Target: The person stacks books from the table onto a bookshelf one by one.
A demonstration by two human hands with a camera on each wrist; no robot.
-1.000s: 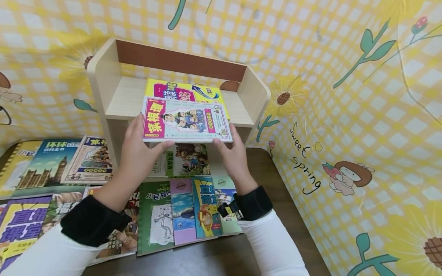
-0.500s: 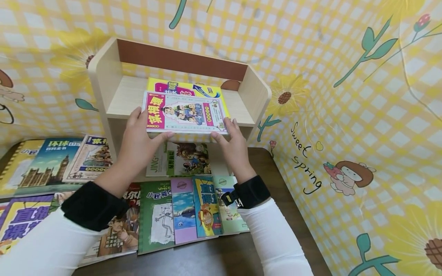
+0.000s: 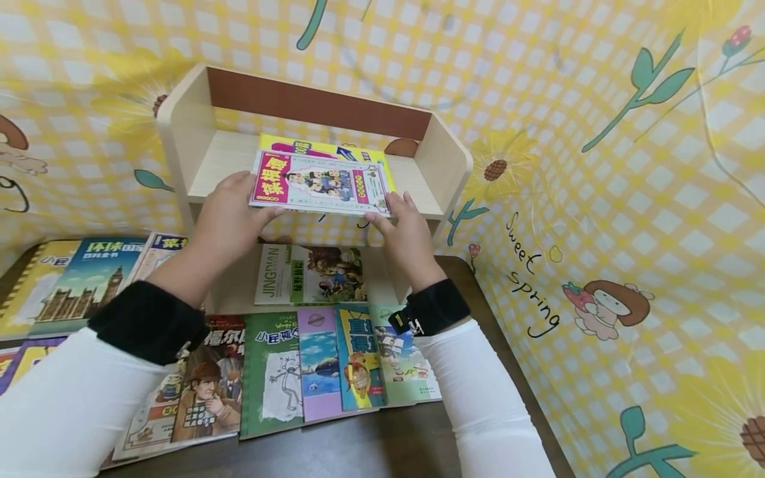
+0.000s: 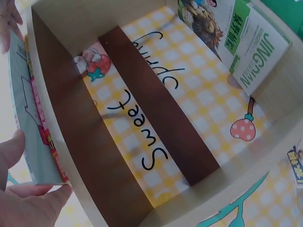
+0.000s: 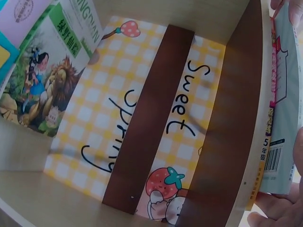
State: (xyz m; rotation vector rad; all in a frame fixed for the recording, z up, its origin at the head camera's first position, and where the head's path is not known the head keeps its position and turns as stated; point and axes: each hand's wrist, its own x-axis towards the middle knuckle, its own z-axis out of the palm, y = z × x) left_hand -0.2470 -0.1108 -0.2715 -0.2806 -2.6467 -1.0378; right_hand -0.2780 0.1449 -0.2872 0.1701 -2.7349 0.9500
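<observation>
My left hand (image 3: 227,212) and right hand (image 3: 409,236) grip the two ends of a pale blue book (image 3: 325,182) with a pink title panel and cartoon figures on its cover. The thumbs are along its near edge. Beneath and behind it is a yellow workbook (image 3: 352,153), on the upper shelf (image 3: 224,156) of a small wooden bookcase. In the left wrist view the pale blue book (image 4: 28,113) is very close to the shelf board; left fingers (image 4: 42,203) are at its corner. The right wrist view shows its barcode side (image 5: 286,118).
A green-and-white book (image 3: 311,275) lies in the lower compartment. Several books, including a green one (image 3: 271,375) and a blue one with a clock tower (image 3: 89,285), cover the dark table (image 3: 335,451). A yellow checked cloth (image 3: 568,166) surrounds the bookcase.
Both hands have moved the pale blue book back over the yellow workbook, which is now more covered. The near edge of the book has risen in the head view.
</observation>
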